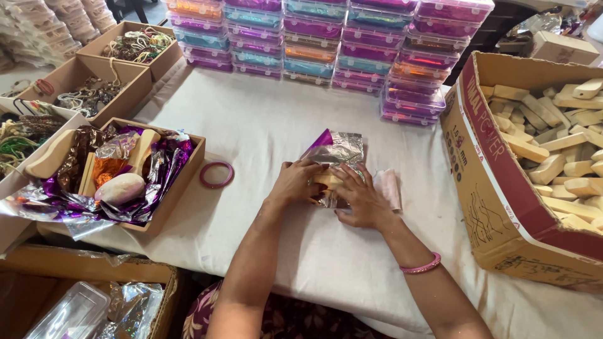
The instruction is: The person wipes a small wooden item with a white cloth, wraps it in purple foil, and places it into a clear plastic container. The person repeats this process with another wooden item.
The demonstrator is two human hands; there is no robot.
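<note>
hands (330, 188) pressing foil sheet (337, 150), wooden block (326, 180)

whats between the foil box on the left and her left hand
A pink ring lies flat on the white cloth, between the foil box and the left hand, touching neither. Head view.

You are pressing glossy, crinkled silver foil (338, 152) around a pale, matt wooden block (326, 181) on matt white cloth (264, 119). Rough unfinished wood pieces (553, 150) are filling a matt cardboard box (496, 188); clear plastic cases (352, 44) are gleaming.
</note>
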